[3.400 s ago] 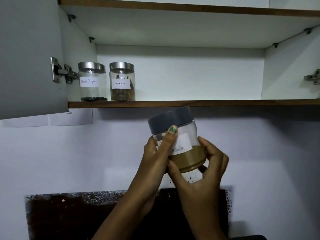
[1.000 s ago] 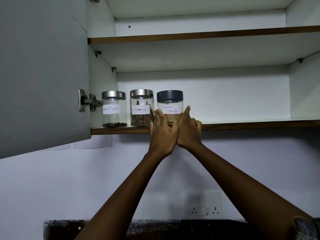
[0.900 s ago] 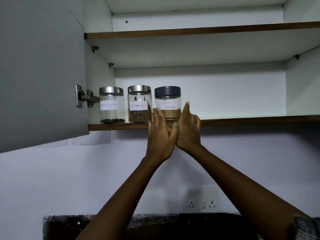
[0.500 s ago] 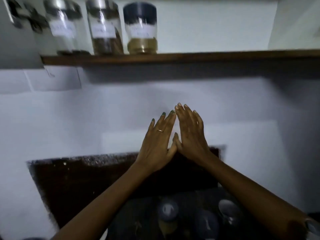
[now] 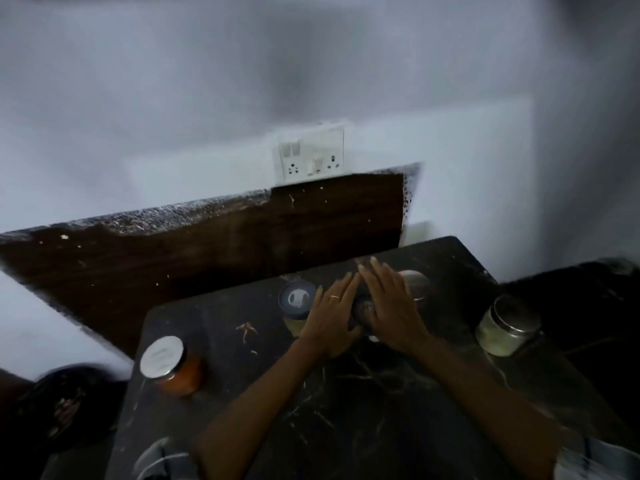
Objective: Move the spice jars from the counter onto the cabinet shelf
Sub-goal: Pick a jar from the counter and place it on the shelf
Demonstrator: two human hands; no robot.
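Observation:
The view looks down on a dark marbled counter (image 5: 346,427) with several spice jars. My left hand (image 5: 330,322) and my right hand (image 5: 391,308) hover side by side with fingers stretched out flat, flanking a dark-lidded jar (image 5: 362,310) that is mostly hidden between them. A grey-lidded jar (image 5: 296,303) stands just left of my left hand. A silver-lidded jar (image 5: 417,282) peeks out behind my right hand. An orange-filled jar with a white lid (image 5: 169,365) stands near the counter's left edge, and a metal-lidded jar (image 5: 509,325) at the right. The cabinet shelf is out of view.
A dark brown backsplash (image 5: 207,251) runs behind the counter under a white wall with a socket plate (image 5: 310,155). A dark round object (image 5: 65,407) lies below the counter's left edge. The picture is blurred by motion.
Both hands let go of the grey-lidded jar on the shelf next to the two others, then dropped to the counter. The view swung down from the cabinet to the jars.

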